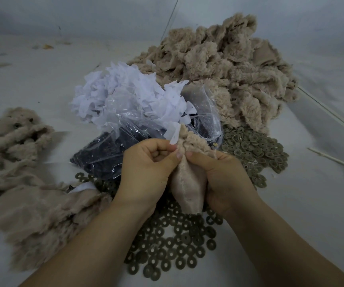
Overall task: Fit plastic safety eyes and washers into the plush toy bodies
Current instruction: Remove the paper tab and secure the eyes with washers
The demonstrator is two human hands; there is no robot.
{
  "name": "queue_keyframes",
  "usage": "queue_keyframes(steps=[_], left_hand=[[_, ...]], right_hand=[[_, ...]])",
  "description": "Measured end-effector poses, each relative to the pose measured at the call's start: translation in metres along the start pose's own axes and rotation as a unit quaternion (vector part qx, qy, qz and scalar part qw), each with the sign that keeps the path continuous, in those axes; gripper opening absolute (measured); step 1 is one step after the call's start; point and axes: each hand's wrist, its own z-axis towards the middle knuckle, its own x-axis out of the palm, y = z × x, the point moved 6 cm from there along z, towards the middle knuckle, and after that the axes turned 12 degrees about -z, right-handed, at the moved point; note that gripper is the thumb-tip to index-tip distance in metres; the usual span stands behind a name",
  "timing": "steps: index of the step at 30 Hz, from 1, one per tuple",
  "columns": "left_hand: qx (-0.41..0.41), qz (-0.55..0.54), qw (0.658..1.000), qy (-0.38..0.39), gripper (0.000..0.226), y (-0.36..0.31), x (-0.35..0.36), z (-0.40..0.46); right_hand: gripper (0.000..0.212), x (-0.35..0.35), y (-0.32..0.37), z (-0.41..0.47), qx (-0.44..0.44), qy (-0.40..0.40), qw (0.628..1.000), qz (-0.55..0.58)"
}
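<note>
Both hands hold one beige plush toy body in the middle of the view, its smooth backing side facing me and its furry top sticking up. My left hand pinches the body's upper left edge with thumb and curled fingers. My right hand grips its right side. A clear plastic bag of small black safety eyes lies just behind the hands. Olive-grey ring washers are scattered under and in front of the hands, with a denser heap of washers at the right. No eye or washer shows in either hand.
A large pile of beige plush bodies fills the back right. More plush bodies lie at the left. White paper scraps sit on top of the bag. Thin white sticks lie at the right on the white table.
</note>
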Motion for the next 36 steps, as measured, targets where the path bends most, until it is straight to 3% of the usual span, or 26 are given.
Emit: queue_keyframes(steps=[8, 11, 15, 19, 27, 36], left_hand=[[0.01, 0.017, 1.0, 0.012, 0.027, -0.002, 0.002, -0.001], [-0.002, -0.007, 1.0, 0.013, 0.033, -0.001, 0.002, 0.0], [-0.025, -0.05, 0.998, 0.001, 0.029, 0.003, -0.001, 0.003], [-0.04, -0.076, 0.996, 0.006, 0.026, 0.004, -0.002, 0.003], [-0.033, -0.015, 0.999, 0.023, 0.028, 0.002, 0.002, 0.002], [-0.019, 0.02, 1.0, 0.015, 0.015, 0.0, -0.002, 0.001]], right_hand=[[0.029, 0.0, -0.002, 0.0, 0.038, -0.003, 0.999, -0.015], [0.025, -0.001, 0.0, 0.0, 0.04, 0.015, 0.999, -0.023], [0.024, -0.002, 0.005, 0.001, 0.007, 0.029, 0.997, -0.065], [0.023, 0.008, 0.007, -0.002, 0.005, 0.092, 0.994, -0.063], [0.035, 0.009, -0.001, -0.005, 0.103, 0.118, 0.988, -0.016], [0.036, 0.015, 0.003, -0.008, 0.079, 0.148, 0.986, -0.015]])
